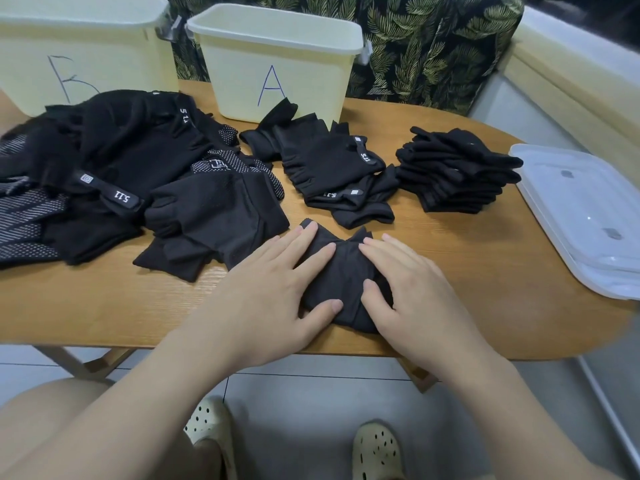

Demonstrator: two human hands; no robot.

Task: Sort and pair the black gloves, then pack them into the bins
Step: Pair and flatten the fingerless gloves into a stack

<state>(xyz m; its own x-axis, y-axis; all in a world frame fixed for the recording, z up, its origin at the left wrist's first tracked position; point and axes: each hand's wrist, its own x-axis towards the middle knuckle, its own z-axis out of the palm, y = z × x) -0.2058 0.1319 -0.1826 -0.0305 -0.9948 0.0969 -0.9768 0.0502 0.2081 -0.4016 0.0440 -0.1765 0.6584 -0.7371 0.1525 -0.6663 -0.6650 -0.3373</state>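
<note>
A black glove (341, 271) lies flat near the table's front edge. My left hand (273, 289) presses on its left side with straight fingers, and my right hand (408, 289) presses on its right side the same way. A big loose heap of black gloves (121, 161) covers the left of the table. A smaller stack of strapped gloves (332, 164) sits in front of bin A (277, 57). A neat stack of plain gloves (457, 171) lies further right. Bin B (79, 46) stands at the back left.
The wooden table (502, 271) has a rounded right end. White plastic lids (581, 216) lie stacked at that end. A leaf-patterned cushion (433, 46) is behind the bins. Below the table edge are my knees and pale perforated shoes (377, 452).
</note>
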